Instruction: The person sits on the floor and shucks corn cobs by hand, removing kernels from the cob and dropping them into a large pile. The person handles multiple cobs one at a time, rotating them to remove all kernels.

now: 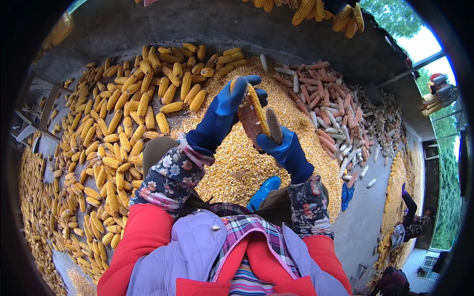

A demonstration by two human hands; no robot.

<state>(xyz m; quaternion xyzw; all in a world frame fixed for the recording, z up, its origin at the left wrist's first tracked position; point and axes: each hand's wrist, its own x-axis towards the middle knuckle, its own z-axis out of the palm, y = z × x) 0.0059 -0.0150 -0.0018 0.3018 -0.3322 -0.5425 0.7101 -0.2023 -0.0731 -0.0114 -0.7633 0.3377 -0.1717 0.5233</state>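
Note:
My left hand (230, 101), in a blue rubber-coated glove, grips the upper end of a partly shelled ear of corn (251, 117). One side of the ear is bare reddish cob; yellow kernels still run along its right edge. My right hand (283, 148), gloved alike, holds a short brownish bare cob (273, 124) upright beside the ear's lower end. The right thumb lies at that lower end; whether the two cobs touch is hard to tell. Below both hands spreads a heap of loose corn kernels (237, 162), between my knees.
Unshelled ears of corn (118, 111) cover the floor at left. Bare cobs (329, 96) are piled at right, near a crumpled blue cloth or glove (347, 196). A concrete wall (229, 27) stands ahead. At far right another person (414, 222) is beside more corn.

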